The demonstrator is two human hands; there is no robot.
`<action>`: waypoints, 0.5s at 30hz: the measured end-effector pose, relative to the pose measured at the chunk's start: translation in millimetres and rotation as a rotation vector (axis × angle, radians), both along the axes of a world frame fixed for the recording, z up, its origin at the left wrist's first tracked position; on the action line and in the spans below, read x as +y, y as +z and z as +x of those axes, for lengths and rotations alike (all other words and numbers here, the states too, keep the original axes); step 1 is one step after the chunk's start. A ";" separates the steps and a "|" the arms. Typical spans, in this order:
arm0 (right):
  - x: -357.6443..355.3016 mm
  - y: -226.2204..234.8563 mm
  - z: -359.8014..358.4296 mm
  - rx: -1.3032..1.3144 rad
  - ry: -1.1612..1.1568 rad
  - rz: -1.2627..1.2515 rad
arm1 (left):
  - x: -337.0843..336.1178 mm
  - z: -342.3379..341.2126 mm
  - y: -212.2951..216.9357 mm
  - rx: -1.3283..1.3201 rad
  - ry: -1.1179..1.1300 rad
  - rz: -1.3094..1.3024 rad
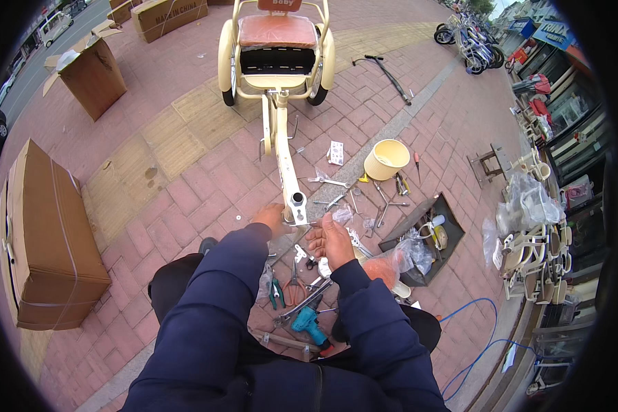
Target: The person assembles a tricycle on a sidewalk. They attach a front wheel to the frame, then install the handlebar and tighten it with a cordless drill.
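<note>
From my head view, the cream tricycle frame (283, 154) stands on the brick paving ahead, its long axis running from the orange padded seat (279, 31) at the far end toward me, slanting slightly right as it nears. The open steering tube (297, 199) points up and faces me. My left hand (271, 218) is at the left side of that front end, fingers partly hidden, so I can't tell their grip. My right hand (331, 242) is just to the right of it, fingers curled and thumb raised; whether they pinch anything I can't make out. A cream bucket (381, 173) and a Y-shaped socket wrench (384, 204) sit to the right; a teal cordless drill (309, 323) lies below, between my forearms.
</note>
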State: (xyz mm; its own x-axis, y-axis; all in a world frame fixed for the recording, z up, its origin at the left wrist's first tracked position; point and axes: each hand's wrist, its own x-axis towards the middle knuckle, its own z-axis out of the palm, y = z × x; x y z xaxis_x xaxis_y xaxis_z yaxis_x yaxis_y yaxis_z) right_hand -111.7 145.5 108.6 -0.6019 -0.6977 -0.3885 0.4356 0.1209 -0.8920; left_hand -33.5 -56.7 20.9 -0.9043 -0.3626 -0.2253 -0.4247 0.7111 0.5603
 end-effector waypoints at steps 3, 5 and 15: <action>-32.1 33.8 -13.1 0.010 0.222 0.140 | 5.4 -15.6 -17.0 0.031 0.055 0.193; -42.1 42.6 -8.7 -0.043 0.250 0.259 | 4.3 -15.0 -20.3 0.031 0.065 0.260; -58.4 39.0 19.2 -0.329 0.056 0.124 | 16.7 -8.4 -27.3 0.190 0.164 0.161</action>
State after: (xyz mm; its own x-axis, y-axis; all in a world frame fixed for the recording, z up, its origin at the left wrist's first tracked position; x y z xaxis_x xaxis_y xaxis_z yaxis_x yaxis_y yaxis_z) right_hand -92.5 87.2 147.6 -0.3924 -0.6616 -0.6390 0.6869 0.2512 -0.6819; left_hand -41.9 -40.0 -6.4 -0.8679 -0.4810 -0.1243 -0.4037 0.5369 0.7408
